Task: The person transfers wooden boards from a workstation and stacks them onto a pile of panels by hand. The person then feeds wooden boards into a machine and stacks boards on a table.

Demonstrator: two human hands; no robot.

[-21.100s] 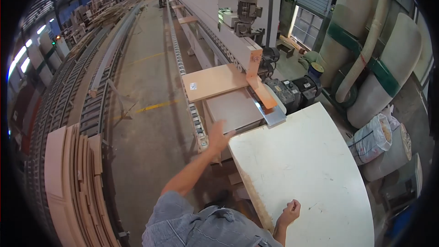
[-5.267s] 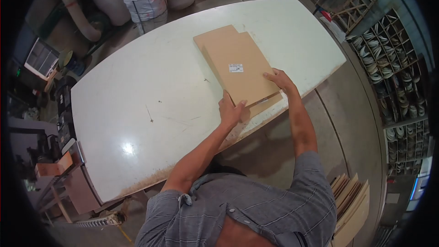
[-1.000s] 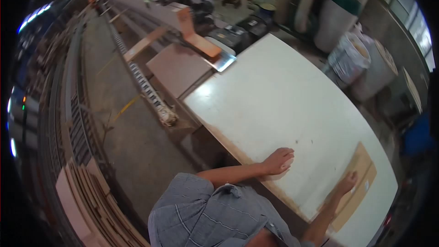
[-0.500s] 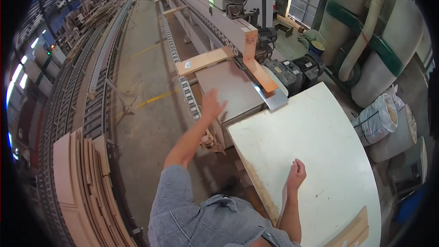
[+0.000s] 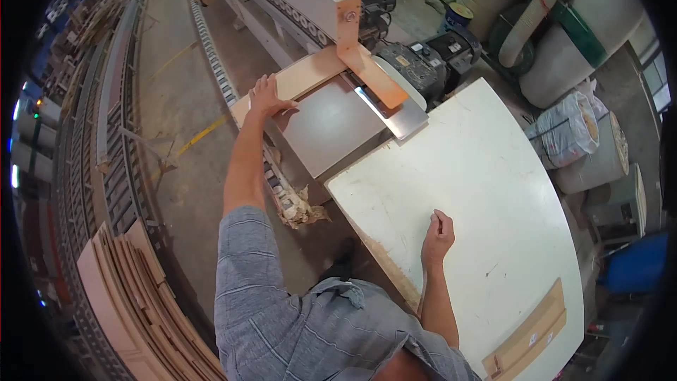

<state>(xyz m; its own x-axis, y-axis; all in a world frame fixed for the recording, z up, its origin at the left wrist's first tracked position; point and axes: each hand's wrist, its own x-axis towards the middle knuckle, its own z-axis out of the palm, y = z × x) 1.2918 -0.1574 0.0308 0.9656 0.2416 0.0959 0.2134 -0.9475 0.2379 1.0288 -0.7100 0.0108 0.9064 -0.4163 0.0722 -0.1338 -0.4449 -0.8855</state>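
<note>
My left hand (image 5: 264, 97) is on the near end of a light-brown wooden board (image 5: 310, 70). Its fingers lie spread over the board, and the thumb points across a smooth grey machine bed (image 5: 331, 127). The board's other end reaches the machine by the orange guard (image 5: 377, 77). My right hand (image 5: 438, 234) is over the large white tabletop (image 5: 493, 183), with its fingers curled in and nothing visible in them. Whether it touches the tabletop I cannot tell.
A thin wooden strip (image 5: 529, 335) lies on the tabletop's near right. Stacked panels (image 5: 137, 296) stand at lower left, beside roller conveyors (image 5: 116, 169). Black motors (image 5: 451, 49) sit behind the guard. A filled white sack (image 5: 564, 130) is at right.
My left hand has moved forward and left from above the grey bed's near edge onto the wooden board. My right hand stays curled over the tabletop. The view has shifted.
</note>
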